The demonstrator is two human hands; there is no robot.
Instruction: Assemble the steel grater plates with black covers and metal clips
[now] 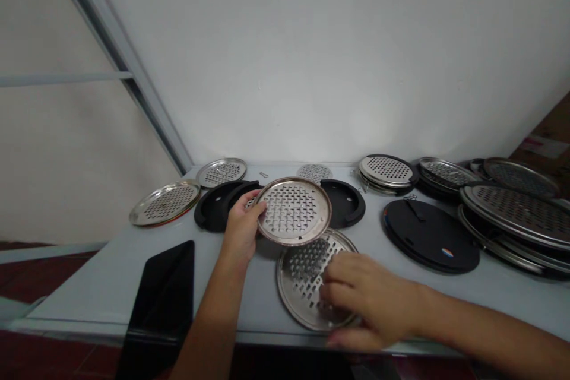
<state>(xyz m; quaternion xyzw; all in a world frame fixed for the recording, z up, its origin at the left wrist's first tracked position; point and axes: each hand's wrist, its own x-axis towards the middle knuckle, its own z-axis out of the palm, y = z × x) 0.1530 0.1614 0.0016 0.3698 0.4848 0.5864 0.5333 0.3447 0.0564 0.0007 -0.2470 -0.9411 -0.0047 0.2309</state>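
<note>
Grater (291, 212), round and metal, is raised above the table (253, 291) in the left hand (244, 219), whose grip is closed on its left rim, thumb on top. The right hand (363, 297), blurred, has its grip partly open, fingers curled over the lower disc (296, 294); whether they touch it I cannot tell. Black holders (342, 203) lie just behind the grater, and a black tablet (164, 291) lies left of the left forearm.

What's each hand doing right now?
Left hand: closed on a round metal grater.
Right hand: blurred, over the lower grater; grip can't be told.
</note>
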